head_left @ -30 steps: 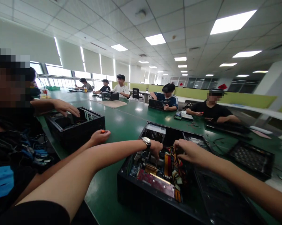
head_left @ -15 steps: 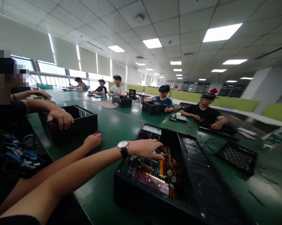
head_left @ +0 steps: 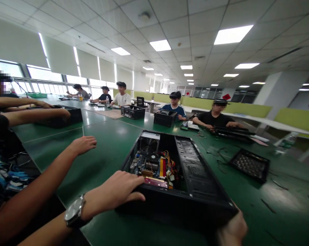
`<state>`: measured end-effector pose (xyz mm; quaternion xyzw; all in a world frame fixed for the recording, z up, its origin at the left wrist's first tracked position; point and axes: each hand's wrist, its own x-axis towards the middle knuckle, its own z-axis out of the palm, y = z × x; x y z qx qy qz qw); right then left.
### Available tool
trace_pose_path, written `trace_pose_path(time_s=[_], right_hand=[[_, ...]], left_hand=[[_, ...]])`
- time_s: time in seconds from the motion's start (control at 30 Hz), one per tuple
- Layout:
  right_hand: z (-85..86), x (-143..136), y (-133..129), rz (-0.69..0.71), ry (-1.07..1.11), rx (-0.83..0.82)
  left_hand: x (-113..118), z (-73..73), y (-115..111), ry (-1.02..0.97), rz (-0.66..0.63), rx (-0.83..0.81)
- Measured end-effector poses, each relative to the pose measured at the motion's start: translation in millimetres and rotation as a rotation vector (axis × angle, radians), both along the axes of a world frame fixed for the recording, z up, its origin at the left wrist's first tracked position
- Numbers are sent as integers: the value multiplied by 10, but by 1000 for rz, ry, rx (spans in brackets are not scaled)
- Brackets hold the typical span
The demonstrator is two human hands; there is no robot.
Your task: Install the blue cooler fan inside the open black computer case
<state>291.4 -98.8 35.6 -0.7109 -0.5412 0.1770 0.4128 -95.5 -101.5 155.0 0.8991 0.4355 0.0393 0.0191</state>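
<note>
A black open computer case [head_left: 195,164] lies on the green table, its inside facing up. Inside are a blue circuit board [head_left: 141,162], a fan [head_left: 148,145], red and yellow slots and bundled coloured wires [head_left: 171,160]. My left hand [head_left: 118,189], with a silver watch [head_left: 74,210] on its wrist, grips the case's near left edge, fingers over the rim and thumb down the outer side. My right hand [head_left: 233,227], partly blurred, is around the near right corner, with most of its fingers hidden.
A neighbour's open hand [head_left: 84,145] is above the table [head_left: 103,150] at left, their other arm in another black case [head_left: 76,117]. A black metal tray [head_left: 250,165], cable scraps and a plastic bottle [head_left: 286,143] are at right. Several people sit opposite with cases.
My left hand has moved from above the board to the near edge. My right hand has appeared at the right corner. The neighbour's case appears farther away, and their near hand has opened.
</note>
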Motion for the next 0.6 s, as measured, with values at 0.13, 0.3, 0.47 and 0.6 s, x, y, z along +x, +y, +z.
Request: trace_pose_path(time_s=[0.13, 0.3, 0.47, 0.6], right_hand=[[71, -787, 609, -35, -137, -98], [262, -1772, 1488, 43, -322, -226], [507, -2412, 2059, 215, -430, -119], [722, -2288, 2589, 235, -416, 30]], left_hand=[[-594, -49, 392, -12, 129, 68], [-1437, -67, 908, 5, 354, 167], [-1360, -94, 970, -90, 457, 565], [-543, -377, 780, -280, 227, 550]])
